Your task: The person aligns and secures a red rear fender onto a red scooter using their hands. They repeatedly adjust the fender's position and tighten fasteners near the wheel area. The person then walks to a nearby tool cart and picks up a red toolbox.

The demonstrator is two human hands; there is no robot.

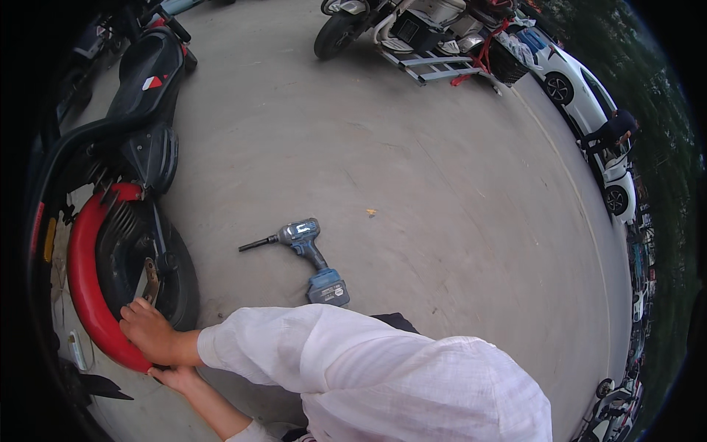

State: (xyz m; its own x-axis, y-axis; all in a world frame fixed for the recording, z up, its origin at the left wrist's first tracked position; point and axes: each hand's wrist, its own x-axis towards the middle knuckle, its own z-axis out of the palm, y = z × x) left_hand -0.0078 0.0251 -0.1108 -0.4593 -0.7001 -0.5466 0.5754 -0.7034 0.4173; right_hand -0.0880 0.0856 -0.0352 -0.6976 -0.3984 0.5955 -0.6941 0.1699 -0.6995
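Observation:
A curved red mudguard [87,276] covers the black rear wheel [184,261] of a scooter [147,85] at the left. Gripping the mudguard's lower end is my left hand [177,379], its thumb showing and its other fingers hidden. Just above it, my right hand [157,335] presses between the mudguard and the tyre with fingers curled in; whatever they hold is out of sight. By those fingertips is a worn metal bracket [150,280]. On the ground to the right lies a blue cordless impact driver [300,234] with a long dark socket bit.
A parked three-wheeler [431,33] with a metal ladder-like frame [434,68] stands at the far side. White cars [578,81] line the right edge, where a person in dark clothes [615,131] bends over. My white sleeve [294,346] covers the near middle.

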